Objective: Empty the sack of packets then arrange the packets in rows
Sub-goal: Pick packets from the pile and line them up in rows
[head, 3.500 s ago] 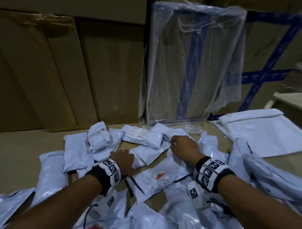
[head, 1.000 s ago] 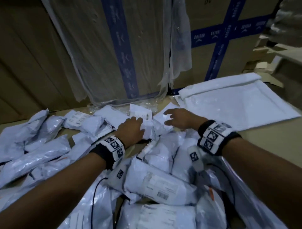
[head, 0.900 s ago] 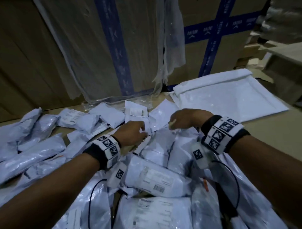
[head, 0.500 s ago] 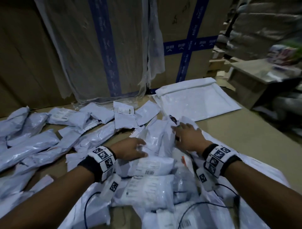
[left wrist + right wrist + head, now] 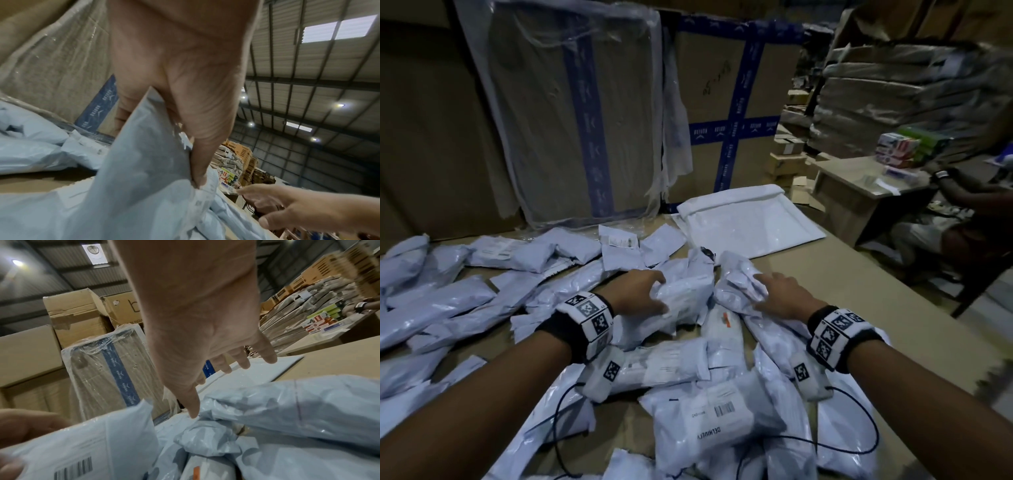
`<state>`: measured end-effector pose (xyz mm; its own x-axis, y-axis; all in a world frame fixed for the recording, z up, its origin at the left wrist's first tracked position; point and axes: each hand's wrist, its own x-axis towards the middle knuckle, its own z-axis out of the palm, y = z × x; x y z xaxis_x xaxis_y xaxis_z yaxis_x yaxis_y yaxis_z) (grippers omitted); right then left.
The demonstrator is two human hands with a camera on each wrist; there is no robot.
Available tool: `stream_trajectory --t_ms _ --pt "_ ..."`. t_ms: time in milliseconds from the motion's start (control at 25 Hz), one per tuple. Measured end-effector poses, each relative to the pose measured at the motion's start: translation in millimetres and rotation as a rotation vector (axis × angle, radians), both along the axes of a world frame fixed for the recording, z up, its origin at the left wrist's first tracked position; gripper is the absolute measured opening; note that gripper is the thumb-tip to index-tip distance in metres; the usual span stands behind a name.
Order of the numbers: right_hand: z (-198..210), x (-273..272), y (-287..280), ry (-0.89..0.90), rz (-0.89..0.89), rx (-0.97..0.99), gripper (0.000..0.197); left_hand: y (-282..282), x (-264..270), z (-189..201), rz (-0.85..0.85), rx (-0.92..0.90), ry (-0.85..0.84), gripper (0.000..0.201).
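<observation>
Many white plastic packets (image 5: 709, 421) lie scattered over a brown cardboard surface (image 5: 859, 294). The empty white sack (image 5: 750, 226) lies flat at the back right. My left hand (image 5: 643, 291) grips one packet (image 5: 685, 294) in the middle of the pile. In the left wrist view, thumb and fingers (image 5: 197, 162) pinch that packet (image 5: 144, 178). My right hand (image 5: 780, 294) is spread with straight fingers over a crumpled packet (image 5: 739, 284) to the right. In the right wrist view, only the thumb tip (image 5: 193, 413) touches the plastic (image 5: 267, 402).
Tall cardboard boxes, one wrapped in clear film (image 5: 571, 113), stand against the back of the surface. Another person (image 5: 969, 212) sits at the right beside a low table (image 5: 859, 185) with small colourful boxes. The surface's right edge (image 5: 945, 329) drops off to the floor.
The head view has swung right. Both hands have drawn back from the far packets to the middle of the pile. My left hand has taken hold of a packet and my right has spread over another.
</observation>
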<state>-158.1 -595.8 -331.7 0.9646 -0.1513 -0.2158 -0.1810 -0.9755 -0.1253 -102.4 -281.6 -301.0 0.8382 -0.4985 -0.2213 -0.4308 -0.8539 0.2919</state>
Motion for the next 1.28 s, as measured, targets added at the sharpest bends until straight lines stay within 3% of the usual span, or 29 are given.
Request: stream_trajectory --t_ms 200,320,440,560,720,800,960,1160,1280 --pt "-16.0 7.2 -40.0 0.098 -0.011 0.017 0.081 -45.9 6.7 1.4 0.082 -0.173 0.039 0.062" --pt "-39.8 20.0 -70.8 0.13 -0.016 0.183 0.094 -90.3 18.8 -11.1 0.177 -0.318 0.074 0.057" --pt "-54.5 35.6 -108.0 0.023 -0.101 0.336 0.102 -140.6 35.3 -23.0 0.265 -0.416 0.099 0.057" --pt "-56.6 55.2 -158.4 -0.113 -0.254 0.413 0.087 -199.8 51.7 -27.2 0.276 -0.497 0.105 0.054" --pt "-55.4 57.2 -216.6 -0.112 -0.457 0.227 0.076 -282.2 60.4 -36.3 0.283 -0.541 0.246 0.052" --pt "-59.9 51.7 -243.1 -0.074 -0.435 0.197 0.077 -314.5 60.7 -51.5 0.185 -0.452 0.274 0.06" --pt "-85.0 40.2 -284.3 0.034 -0.229 0.299 0.077 -349.4 51.9 -66.7 -0.048 0.097 0.208 0.052" --pt "-82.9 11.8 -287.8 -0.066 -0.081 0.414 0.074 -332.7 40.2 -59.4 -0.158 0.086 0.07 0.049" --pt "-73.8 -8.0 -274.0 -0.018 0.066 0.344 0.086 -317.3 18.4 -52.9 -0.277 0.165 0.067 0.05"
